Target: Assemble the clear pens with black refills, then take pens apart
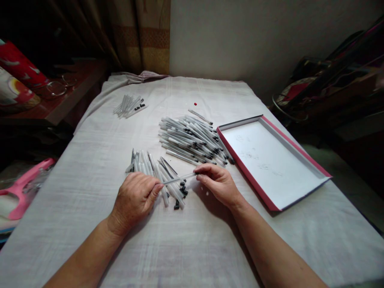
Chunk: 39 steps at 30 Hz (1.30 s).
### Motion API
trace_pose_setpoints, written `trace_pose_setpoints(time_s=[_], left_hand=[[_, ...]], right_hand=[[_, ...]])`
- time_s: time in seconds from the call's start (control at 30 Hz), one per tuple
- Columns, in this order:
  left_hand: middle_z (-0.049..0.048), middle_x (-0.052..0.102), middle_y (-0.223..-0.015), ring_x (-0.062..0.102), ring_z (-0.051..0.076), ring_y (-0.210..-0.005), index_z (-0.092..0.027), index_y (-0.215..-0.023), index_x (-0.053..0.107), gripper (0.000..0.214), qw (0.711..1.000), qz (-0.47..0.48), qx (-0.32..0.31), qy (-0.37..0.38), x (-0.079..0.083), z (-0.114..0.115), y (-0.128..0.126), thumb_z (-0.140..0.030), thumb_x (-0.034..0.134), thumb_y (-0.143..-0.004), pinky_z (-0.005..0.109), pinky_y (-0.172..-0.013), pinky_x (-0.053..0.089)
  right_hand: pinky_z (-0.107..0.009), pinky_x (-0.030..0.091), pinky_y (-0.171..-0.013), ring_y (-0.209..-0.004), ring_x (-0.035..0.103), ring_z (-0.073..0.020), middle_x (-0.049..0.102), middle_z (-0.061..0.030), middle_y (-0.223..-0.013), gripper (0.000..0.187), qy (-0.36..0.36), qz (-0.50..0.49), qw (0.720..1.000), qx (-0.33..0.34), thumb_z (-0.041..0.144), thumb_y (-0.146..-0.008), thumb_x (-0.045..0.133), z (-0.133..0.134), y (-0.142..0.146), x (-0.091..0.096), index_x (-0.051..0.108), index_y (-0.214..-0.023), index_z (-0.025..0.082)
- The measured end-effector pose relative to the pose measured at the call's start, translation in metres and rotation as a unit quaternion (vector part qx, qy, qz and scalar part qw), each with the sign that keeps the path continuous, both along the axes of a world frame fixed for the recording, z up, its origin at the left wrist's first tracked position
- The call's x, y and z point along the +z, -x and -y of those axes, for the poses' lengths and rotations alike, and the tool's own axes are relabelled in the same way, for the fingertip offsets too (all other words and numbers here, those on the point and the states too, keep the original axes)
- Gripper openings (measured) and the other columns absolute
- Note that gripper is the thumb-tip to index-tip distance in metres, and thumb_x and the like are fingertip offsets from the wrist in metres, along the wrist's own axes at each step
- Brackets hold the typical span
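A pale pen point(179, 179) is stretched between my two hands above the cloth. My left hand point(136, 194) pinches its left end, and my right hand point(216, 180) pinches the dark tip at its right end. Beneath and behind the left hand lies a loose group of clear pen barrels and dark refills point(150, 162), with several black caps point(183, 189) at its right side. A large pile of pens with black ends point(192, 138) spreads out just beyond my right hand. My fingers partly hide both ends of the held pen.
To the right lies a shallow box lid point(249, 172) with a red rim and white inside. A smaller heap of clear barrels point(127, 106) is at the far left, and a small red piece point(195, 104) near the back. Eyeglasses point(57, 87) rest on a side table.
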<state>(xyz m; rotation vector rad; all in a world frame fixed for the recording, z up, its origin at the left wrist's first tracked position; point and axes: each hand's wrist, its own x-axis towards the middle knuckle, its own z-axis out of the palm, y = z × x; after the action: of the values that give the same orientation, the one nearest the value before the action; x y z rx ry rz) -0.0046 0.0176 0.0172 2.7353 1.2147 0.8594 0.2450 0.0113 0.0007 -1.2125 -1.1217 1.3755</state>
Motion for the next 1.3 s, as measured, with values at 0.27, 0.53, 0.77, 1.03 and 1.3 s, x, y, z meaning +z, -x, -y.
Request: trace_pose_setpoints(time_s=[0.27,0.53,0.77,1.03,1.3], left_hand=[[0.0031,0.064,-0.069,0.056,0.020,-0.066,-0.017,-0.080,0.062,0.025,1.000,-0.015,-0.009,-0.009,0.000,0.001,-0.001,-0.028,0.047,-0.096,0.035,-0.072,0.042],[0.0032,0.066,-0.070,0.059,0.019,-0.067,-0.018,-0.077,0.061,0.028,1.000,0.000,0.001,-0.002,0.002,-0.004,0.007,-0.026,0.043,-0.097,0.034,-0.071,0.043],[0.0034,0.066,-0.072,0.059,0.020,-0.069,-0.018,-0.083,0.062,0.022,0.999,-0.006,0.033,-0.025,0.002,-0.007,0.013,-0.029,0.048,-0.096,0.034,-0.071,0.044],[0.0033,0.066,-0.071,0.059,0.020,-0.068,-0.018,-0.083,0.062,0.023,1.000,0.000,0.001,-0.022,0.004,-0.005,0.012,-0.029,0.047,-0.096,0.034,-0.072,0.044],[0.0024,0.067,-0.071,0.060,0.018,-0.068,-0.020,-0.083,0.063,0.026,1.000,-0.010,-0.006,-0.018,0.005,-0.003,0.009,-0.031,0.045,-0.097,0.034,-0.073,0.045]], right_hand=[[-0.021,0.037,-0.045,-0.048,0.048,-0.0087,0.060,0.0022,-0.059,0.022,0.009,0.025,1.000,-0.015,0.039,-0.073,0.071,0.000,0.003,0.002,0.067,-0.076,0.017],[-0.024,0.044,-0.050,-0.056,0.057,-0.0123,0.068,-0.0018,-0.073,0.017,-0.061,0.095,0.993,-0.038,0.034,-0.076,0.069,-0.002,-0.005,-0.003,0.070,-0.083,0.019],[-0.030,0.049,-0.071,-0.075,0.065,-0.0175,0.071,-0.0058,-0.081,0.010,-0.214,0.338,0.913,0.080,0.025,-0.082,0.065,0.006,0.004,0.000,0.073,-0.082,0.020],[-0.028,0.051,-0.060,-0.065,0.063,-0.0156,0.071,-0.0062,-0.082,0.028,-0.069,0.132,0.989,-0.015,0.039,-0.083,0.060,0.002,0.001,0.001,0.070,-0.098,0.017],[-0.022,0.043,-0.048,-0.054,0.057,-0.0114,0.067,-0.0012,-0.064,0.021,0.007,0.019,0.999,-0.034,0.035,-0.067,0.074,0.000,0.007,0.007,0.068,-0.074,0.017]])
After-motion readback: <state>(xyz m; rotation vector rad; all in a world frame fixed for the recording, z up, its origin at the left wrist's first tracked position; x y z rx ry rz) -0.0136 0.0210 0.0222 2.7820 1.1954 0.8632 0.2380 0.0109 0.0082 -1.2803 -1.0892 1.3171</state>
